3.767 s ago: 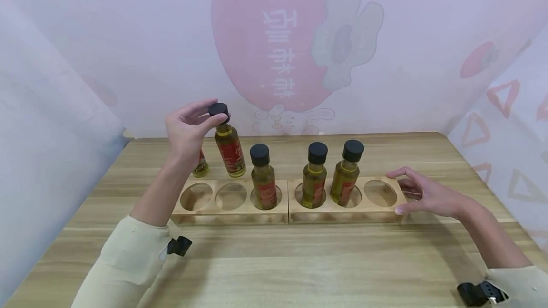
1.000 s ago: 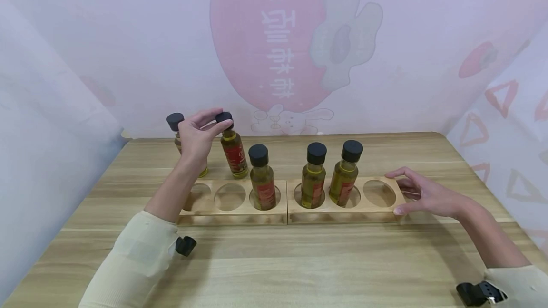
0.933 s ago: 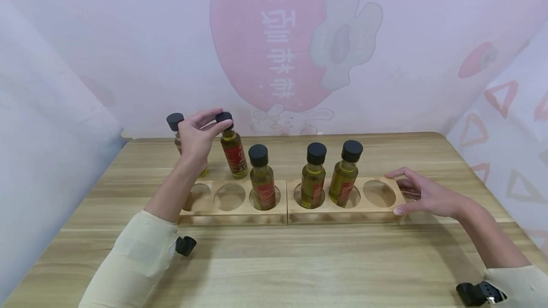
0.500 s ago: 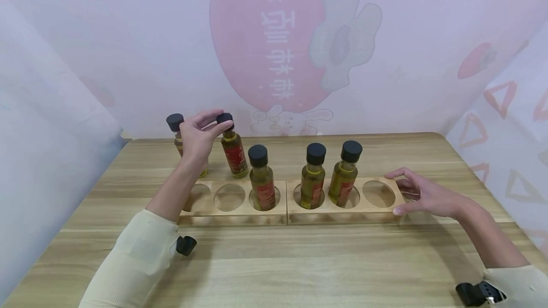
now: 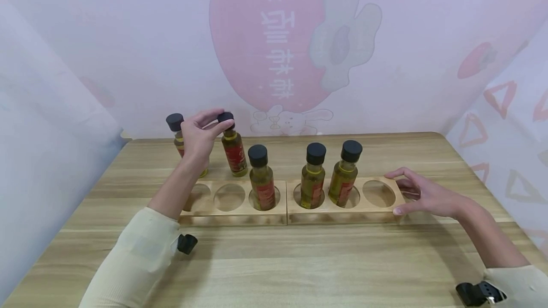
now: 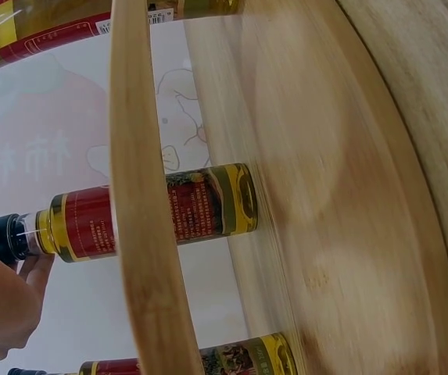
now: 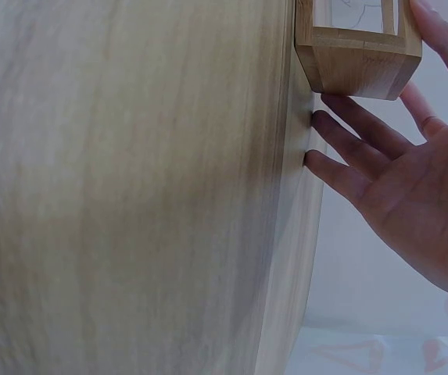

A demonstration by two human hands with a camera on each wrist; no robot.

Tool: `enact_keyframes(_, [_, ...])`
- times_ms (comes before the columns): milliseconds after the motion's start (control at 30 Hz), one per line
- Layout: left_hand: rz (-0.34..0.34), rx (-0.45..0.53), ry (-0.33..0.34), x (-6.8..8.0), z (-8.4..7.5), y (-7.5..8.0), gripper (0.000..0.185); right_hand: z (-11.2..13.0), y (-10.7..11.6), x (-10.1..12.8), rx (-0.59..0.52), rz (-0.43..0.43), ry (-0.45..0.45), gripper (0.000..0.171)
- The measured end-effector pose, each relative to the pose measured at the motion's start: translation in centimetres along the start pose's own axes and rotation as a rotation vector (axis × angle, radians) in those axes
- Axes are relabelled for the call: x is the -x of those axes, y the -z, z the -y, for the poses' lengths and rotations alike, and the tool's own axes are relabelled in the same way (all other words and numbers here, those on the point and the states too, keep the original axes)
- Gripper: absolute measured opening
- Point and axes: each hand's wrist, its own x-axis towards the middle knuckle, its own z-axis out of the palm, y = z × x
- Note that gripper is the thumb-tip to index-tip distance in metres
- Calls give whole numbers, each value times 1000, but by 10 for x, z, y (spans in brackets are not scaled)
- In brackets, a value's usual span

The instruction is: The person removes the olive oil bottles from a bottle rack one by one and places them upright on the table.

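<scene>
In the head view my left hand (image 5: pixel 199 137) pinches the black cap of an oil bottle (image 5: pixel 235 153) with a red label, upright behind the left wooden rack (image 5: pixel 231 220). Whether its base touches the table I cannot tell. Another oil bottle (image 5: pixel 178 141) stands to its left, partly hidden by that hand. My right hand (image 5: pixel 432 198) grips the outer end of the right wooden rack (image 5: pixel 342 217), thumb at the front corner, forefinger at the back. One bottle (image 5: pixel 262 184) sits in the left rack's right hole. Two bottles, one left (image 5: pixel 313 184) and one middle (image 5: pixel 344 182), fill the right rack's holes.
The racks stand end to end across the wooden table (image 5: pixel 278 265). The left rack's left and middle holes and the right rack's right hole hold no bottle. A printed curtain (image 5: pixel 171 37) hangs behind the table and along both sides.
Since the oldest frame my left hand and the pinched bottle have shifted a little right, uncovering the cap of the bottle on the left. My right hand keeps its place.
</scene>
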Motion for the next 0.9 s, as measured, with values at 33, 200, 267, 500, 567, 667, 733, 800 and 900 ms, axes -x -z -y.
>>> enact_keyframes(33, [0,3,0,0,0,0,39,0,0,0,1,0,0,75])
enact_keyframes(200, [0,6,-15,-1,2,-1,37,0,0,-1,-3,3,-4,75])
enact_keyframes(267, [4,2,-21,-1,3,-1,36,0,0,-1,-2,2,-3,75])
enact_keyframes(500, [27,-11,-19,-2,3,1,38,-1,0,-3,-10,2,-3,75])
enact_keyframes(567, [41,-33,-8,-2,2,3,41,-1,0,-4,-13,3,-6,75])
enact_keyframes(667, [58,-61,2,-1,-1,6,45,-1,-1,-4,-13,4,-7,75])
enact_keyframes(733, [56,-72,5,1,-3,8,44,-1,0,-4,-11,4,-7,75])
enact_keyframes(800, [53,-57,2,2,-5,9,42,-2,0,-4,-8,3,-6,75])
enact_keyframes(900, [54,-21,-1,5,-8,11,38,-2,0,-3,-5,2,-7,75])
